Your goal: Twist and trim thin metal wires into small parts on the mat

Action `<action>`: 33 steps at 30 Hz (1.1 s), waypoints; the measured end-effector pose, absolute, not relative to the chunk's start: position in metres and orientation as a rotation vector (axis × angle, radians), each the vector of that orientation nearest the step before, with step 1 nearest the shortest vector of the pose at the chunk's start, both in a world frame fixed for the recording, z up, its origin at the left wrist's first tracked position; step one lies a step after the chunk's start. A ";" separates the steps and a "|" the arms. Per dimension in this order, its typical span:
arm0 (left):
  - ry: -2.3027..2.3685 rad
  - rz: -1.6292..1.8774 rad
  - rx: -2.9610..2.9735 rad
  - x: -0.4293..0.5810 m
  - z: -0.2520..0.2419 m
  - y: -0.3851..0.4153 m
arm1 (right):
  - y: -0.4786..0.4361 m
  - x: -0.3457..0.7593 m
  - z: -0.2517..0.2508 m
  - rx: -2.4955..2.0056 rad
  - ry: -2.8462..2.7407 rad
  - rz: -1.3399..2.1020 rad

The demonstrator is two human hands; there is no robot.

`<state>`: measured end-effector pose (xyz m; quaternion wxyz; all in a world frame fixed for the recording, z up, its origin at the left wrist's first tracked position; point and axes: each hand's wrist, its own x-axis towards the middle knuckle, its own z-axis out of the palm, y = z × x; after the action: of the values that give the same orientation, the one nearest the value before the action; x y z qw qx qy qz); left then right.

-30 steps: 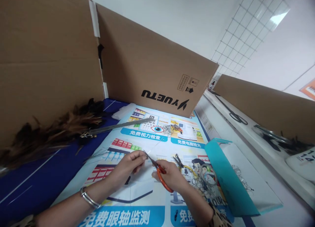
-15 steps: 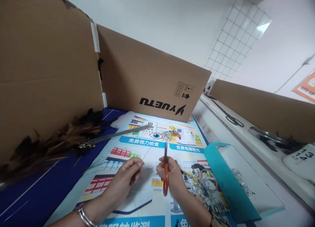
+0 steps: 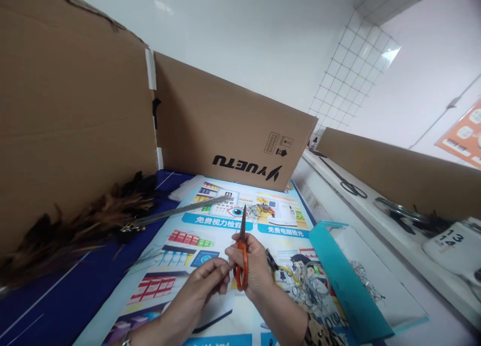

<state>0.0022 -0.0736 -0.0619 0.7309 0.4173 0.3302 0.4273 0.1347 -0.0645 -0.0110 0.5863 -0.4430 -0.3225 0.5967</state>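
My right hand (image 3: 260, 268) is closed round scissors (image 3: 243, 273) with orange handles, their dark blades pointing up and away from me. Close beside the handles, my left hand (image 3: 206, 285) has its thumb and forefinger pinched together; whatever they hold is too small to make out. Both hands are above a printed poster (image 3: 221, 316). Beyond the blades lies a small heap of thin wire pieces (image 3: 259, 211). A bundle of long straight wires (image 3: 180, 209) stretches across the poster's left edge. To the right of my right hand are a wire coil (image 3: 317, 278) and a yellow-handled tool (image 3: 288, 272).
Brown feathers (image 3: 78, 221) lie on the blue surface at left, against a cardboard panel (image 3: 75, 110). Another cardboard panel (image 3: 225, 120) closes the back. A teal box (image 3: 347, 281) with wire bits stands at right, beside a white ledge bearing black scissors (image 3: 352, 188).
My two hands have come together, the right one moving left with the scissors and the left one moving right. The scissors have turned, and their blades now tip slightly left. The view has shifted a little.
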 end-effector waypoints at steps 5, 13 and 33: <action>0.764 1.012 1.158 -0.011 -0.052 -0.056 | -0.058 0.153 -0.006 -1.118 -0.965 1.457; 0.748 0.986 1.090 -0.026 -0.037 -0.040 | -0.059 0.152 -0.001 -1.225 -1.201 1.642; 0.904 1.188 1.033 -0.027 -0.055 -0.034 | -0.033 0.163 -0.025 -1.462 -1.464 1.235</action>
<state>-0.0275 -0.0339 -0.0552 0.6156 0.4484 0.3925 0.5157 0.1635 -0.0334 -0.0246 0.3580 -0.5666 -0.5673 0.4785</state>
